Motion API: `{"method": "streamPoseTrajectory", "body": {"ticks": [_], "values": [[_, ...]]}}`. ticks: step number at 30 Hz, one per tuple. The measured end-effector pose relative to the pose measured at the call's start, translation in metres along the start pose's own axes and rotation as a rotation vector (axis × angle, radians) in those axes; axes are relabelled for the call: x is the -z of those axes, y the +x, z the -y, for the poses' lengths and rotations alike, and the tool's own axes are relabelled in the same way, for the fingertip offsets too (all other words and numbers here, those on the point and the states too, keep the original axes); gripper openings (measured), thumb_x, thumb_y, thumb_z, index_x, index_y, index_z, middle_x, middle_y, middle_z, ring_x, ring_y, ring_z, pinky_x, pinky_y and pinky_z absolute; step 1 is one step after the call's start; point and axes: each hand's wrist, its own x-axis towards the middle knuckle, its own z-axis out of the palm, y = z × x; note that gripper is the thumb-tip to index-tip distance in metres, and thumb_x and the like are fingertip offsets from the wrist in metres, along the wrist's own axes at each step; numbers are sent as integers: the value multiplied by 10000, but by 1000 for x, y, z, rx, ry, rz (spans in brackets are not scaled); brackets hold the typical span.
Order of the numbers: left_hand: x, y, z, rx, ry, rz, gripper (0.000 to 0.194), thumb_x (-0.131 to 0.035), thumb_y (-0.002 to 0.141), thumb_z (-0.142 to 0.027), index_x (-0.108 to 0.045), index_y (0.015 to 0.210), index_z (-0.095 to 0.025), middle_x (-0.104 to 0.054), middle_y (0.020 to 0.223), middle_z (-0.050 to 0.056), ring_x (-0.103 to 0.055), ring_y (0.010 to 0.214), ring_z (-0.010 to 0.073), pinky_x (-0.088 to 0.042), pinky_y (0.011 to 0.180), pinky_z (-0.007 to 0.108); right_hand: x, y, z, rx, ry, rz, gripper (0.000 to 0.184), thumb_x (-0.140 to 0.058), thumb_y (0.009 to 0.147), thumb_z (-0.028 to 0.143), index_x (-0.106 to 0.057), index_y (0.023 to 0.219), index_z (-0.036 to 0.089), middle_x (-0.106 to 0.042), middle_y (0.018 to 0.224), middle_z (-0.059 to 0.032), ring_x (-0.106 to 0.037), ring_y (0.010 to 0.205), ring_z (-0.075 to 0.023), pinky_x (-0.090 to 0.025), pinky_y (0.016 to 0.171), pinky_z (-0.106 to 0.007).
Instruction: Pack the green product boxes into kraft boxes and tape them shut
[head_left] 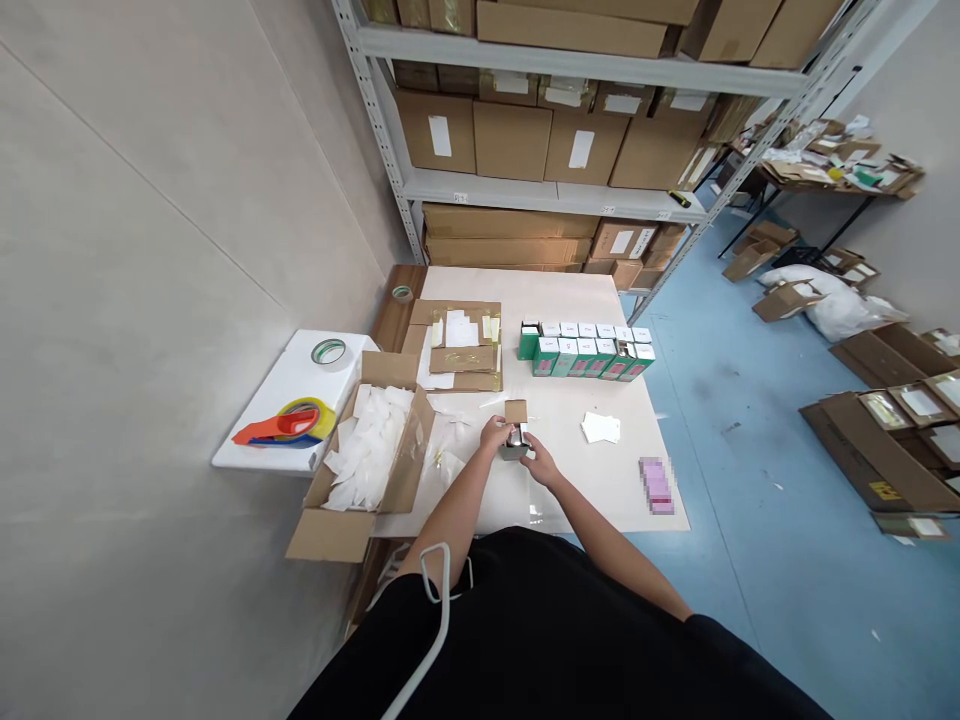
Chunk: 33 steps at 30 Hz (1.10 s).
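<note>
A small open box [514, 453] stands at the front middle of the table, its brown flap [516, 409] raised at the back. At its left top edge is my left hand [494, 434], with fingers bent over the opening. My right hand [541, 462] grips the box from the right, thumb and fingers on its side. Something dark and shiny shows inside the opening, too small to name. To the right lie white cards [601, 428] and a blurred pink stack [656, 486]. Green-and-white boxes [585, 357] stand in two rows behind.
On the left is an open carton [409, 450] full of white packing pieces. A tape dispenser [289, 424] and a tape roll [328, 351] rest on a white surface beside the wall. Flattened cardboard [465, 360] lies at the table's back left. Shelves [517, 190] of cartons rise behind.
</note>
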Motion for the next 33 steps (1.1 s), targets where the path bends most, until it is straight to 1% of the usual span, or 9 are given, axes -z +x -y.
{"method": "streamPoseTrajectory", "body": {"ticks": [5,9,14,16,20,23,27,30,33], "values": [[1,-11,18,-99,-247,38,393,-600,895,-489,-703,1124,-186,-777,1105,99,-734,971,219,-544,784,286,1,-4,-12,45,-91,50,768,-678,686,173,-608,1444,280,-582,1532,-54,-545,1402,-302,-387,1214,-540],[1,-15,34,-140,-428,70,406,-568,891,-407,-700,1190,-166,-747,1213,134,-716,1065,243,-558,842,327,0,-8,-21,116,-182,93,826,-635,716,122,-536,1523,268,-520,1593,-65,-515,1440,-302,-365,1238,-542],[-2,-8,37,-304,-390,24,359,-703,765,-245,-682,1121,-206,-715,1244,101,-686,1094,225,-535,957,347,-2,-7,-27,128,-316,155,856,-574,758,100,-440,1592,238,-406,1669,-86,-496,1458,-317,-409,1214,-539],[-1,-3,35,-382,-339,4,287,-700,732,-193,-667,1017,-214,-711,1206,67,-684,1065,208,-530,967,343,0,-6,-29,141,-304,148,829,-571,767,110,-453,1578,239,-443,1645,-92,-504,1453,-317,-420,1207,-536],[5,0,31,-509,-198,83,139,-643,708,-135,-610,820,-211,-704,973,4,-686,986,190,-531,952,333,0,-4,-34,137,-144,99,691,-559,794,145,-517,1471,282,-618,1472,-85,-607,1349,-293,-530,1089,-508],[6,-3,32,-574,-99,51,129,-579,723,-99,-612,781,-210,-689,916,4,-672,966,186,-521,964,335,-4,-6,-37,119,-6,-22,579,-545,822,185,-505,1392,278,-649,1389,-90,-694,1214,-264,-590,969,-444],[1,-9,35,-553,-57,-29,175,-530,762,-88,-649,808,-207,-712,992,31,-670,1001,188,-519,987,336,-6,-7,-40,175,-33,-111,577,-569,812,218,-494,1381,272,-606,1438,-104,-675,1225,-266,-572,1002,-466],[0,-14,38,-494,-96,32,257,-521,786,-100,-694,941,-211,-735,1087,31,-688,1049,187,-526,1004,338,-4,-5,-42,256,-115,-45,612,-561,764,172,-558,1368,264,-580,1487,-99,-596,1334,-280,-523,1092,-501],[3,-19,44,-544,-110,108,340,-573,743,-86,-723,1025,-203,-697,1295,67,-636,1262,222,-478,1107,362,-4,-4,-45,286,-156,-16,640,-549,762,150,-579,1394,243,-537,1546,-105,-520,1429,-278,-449,1181,-511]]}}
